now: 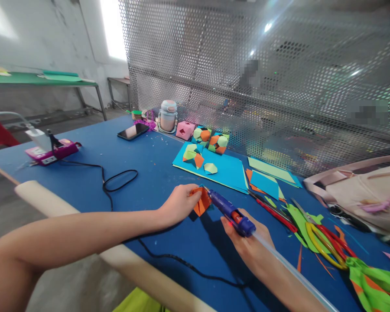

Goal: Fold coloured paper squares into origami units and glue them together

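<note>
My left hand is closed on a folded orange paper piece with a bit of blue at its top, held just above the blue table. In my right hand is a dark blue glue gun with a clear glue stick coming out of its back. Its nozzle points left and meets, or nearly meets, the orange piece's upper right edge. Behind my hands, a partly joined paper shape and a small pale green piece lie on blue sheets.
Two paper balls, a pink paper shape, a bottle and a phone stand or lie farther back. Scissors, paper scraps and a bag are at right. A power strip and black cable are at left.
</note>
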A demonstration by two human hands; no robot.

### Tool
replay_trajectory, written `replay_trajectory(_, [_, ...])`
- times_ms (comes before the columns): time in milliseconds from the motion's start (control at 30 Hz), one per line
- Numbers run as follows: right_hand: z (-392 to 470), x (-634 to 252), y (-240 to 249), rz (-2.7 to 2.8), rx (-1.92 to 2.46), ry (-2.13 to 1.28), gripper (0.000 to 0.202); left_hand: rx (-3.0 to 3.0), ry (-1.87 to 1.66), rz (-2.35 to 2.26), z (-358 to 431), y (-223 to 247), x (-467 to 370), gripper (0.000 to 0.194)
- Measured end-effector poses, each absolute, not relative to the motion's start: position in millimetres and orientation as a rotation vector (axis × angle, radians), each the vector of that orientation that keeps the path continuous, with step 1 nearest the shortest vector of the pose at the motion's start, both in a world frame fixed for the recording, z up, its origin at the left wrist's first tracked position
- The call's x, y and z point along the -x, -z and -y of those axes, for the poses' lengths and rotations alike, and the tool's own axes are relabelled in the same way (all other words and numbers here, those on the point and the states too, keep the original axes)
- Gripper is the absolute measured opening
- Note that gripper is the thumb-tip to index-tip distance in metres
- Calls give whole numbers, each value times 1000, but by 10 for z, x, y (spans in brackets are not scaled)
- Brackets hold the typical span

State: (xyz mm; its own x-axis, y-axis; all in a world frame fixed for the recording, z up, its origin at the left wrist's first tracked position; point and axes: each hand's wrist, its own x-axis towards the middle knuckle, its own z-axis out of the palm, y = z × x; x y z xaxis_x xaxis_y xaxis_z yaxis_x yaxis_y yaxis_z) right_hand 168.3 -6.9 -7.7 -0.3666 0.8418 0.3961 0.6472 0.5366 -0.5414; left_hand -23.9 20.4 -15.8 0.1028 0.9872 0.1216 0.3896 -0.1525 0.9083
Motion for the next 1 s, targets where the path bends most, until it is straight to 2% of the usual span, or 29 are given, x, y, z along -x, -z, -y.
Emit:
replay_trajectory(200, [77, -1683, 91, 2161, 1204, -373, 26, -1667, -1028, -1335, -190, 176, 232, 26])
replay_trajectory(367, [79, -1677, 85, 2110, 1224, -485, 27, -1667, -1031, -1348, -192, 165, 240, 27])
replay_trajectory(633, [32, -1735, -4, 1858, 1455, -570, 43, -1482, -1135, -1357, -244, 186, 275, 27])
replay_trajectory(833, [-254, -1847, 176, 1890, 1530, -443, 44, -1266, -1125, -1202, -174, 76, 236, 22])
replay_trajectory(1000, [-375, -1869, 267, 2055, 1543, -304, 43, -1321, -1120, -1179, -122, 60, 229, 24])
